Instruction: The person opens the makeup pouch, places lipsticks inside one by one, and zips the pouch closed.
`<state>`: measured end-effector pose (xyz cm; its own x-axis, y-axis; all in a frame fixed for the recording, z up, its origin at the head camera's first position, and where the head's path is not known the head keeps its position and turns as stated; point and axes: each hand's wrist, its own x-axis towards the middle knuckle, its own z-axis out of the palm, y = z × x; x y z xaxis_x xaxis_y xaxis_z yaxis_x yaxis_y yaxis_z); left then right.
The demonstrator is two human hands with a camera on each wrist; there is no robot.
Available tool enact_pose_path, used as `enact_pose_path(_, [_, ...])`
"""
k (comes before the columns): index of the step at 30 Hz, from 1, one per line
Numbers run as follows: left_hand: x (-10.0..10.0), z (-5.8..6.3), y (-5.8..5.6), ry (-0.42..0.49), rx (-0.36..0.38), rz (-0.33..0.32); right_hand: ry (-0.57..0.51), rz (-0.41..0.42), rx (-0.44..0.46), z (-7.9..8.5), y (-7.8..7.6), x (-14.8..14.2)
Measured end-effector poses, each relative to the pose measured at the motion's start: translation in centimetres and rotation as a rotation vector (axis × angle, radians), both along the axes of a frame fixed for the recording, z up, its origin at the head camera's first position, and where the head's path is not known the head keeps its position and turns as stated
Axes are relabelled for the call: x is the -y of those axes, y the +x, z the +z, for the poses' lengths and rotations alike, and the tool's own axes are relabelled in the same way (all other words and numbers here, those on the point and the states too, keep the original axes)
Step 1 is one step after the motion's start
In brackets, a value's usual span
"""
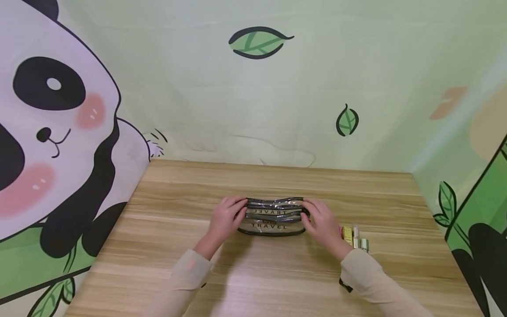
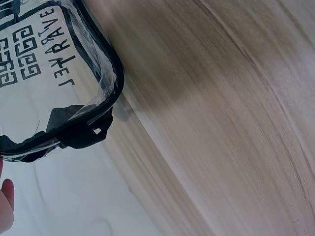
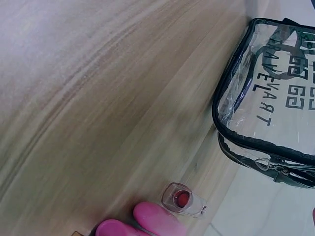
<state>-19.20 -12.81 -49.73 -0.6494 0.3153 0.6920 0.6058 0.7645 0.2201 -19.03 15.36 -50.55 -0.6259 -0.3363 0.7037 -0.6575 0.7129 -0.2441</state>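
Observation:
A clear plastic travel pouch (image 1: 273, 226) with black edging and the word TRAVEL stands upright on the table. At its upper left end my left hand (image 1: 225, 218) holds the rim between thumb and fingers. My right hand (image 1: 321, 222) grips the opposite end the same way. In the left wrist view the pouch (image 2: 34, 108) shows a black tab at its corner, with a fingertip at the frame's left edge. The right wrist view shows the pouch's zipper (image 3: 280, 169) along the top edge.
Right of the pouch, partly behind my right wrist, lie small cosmetics, among them a yellow box (image 1: 347, 234) and a silver-capped item (image 1: 365, 245). Pink rounded items (image 3: 152, 219) and a clear lipstick-like tube (image 3: 183, 199) lie near the pouch. A black object (image 1: 345, 286) sits by my right sleeve.

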Motion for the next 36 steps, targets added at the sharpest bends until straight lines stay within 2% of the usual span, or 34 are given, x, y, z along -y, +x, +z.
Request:
enact_pose_path(5, [0.2,-0.3,0.0,-0.042,0.024,0.005,-0.014,-0.008,0.011,-0.1,0.0,0.0])
enact_pose_path(12, [0.4,-0.8,-0.1,-0.08,0.038,0.004,-0.071,-0.03,0.095,-0.4,0.0,-0.6])
enact_pose_path(22, [0.5,-1.2,-0.3,-0.087,0.093,-0.002,-0.033,-0.119,0.205,-1.6,-0.4,-2.9])
enact_pose_path(30, [0.8,-1.6,-0.3,-0.12,0.178,0.007,0.014,-0.187,0.228,-2.7,-0.7,-4.3])
enact_pose_path(36, [0.9,-1.5,-0.2,-0.17,0.297,0.02,0.049,-0.218,0.291,-3.1,-0.7,-5.0])
